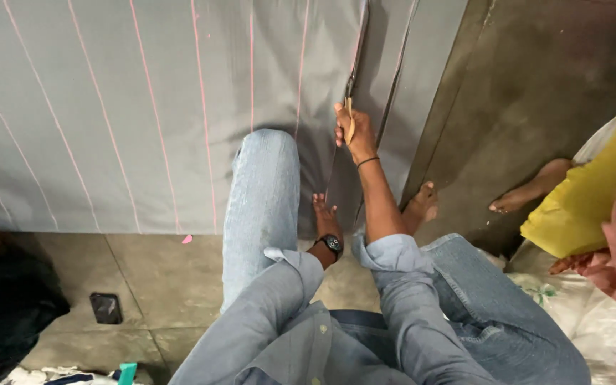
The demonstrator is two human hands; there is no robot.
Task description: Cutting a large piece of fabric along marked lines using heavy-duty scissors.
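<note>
Head view, our right hand [354, 132] gripping scissors [350, 107] in grey cloth [144, 107], our left hand [324, 214] pressing flat on it.

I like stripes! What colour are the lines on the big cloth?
Pink lines on the grey cloth, seen clearly in the head view.
</note>
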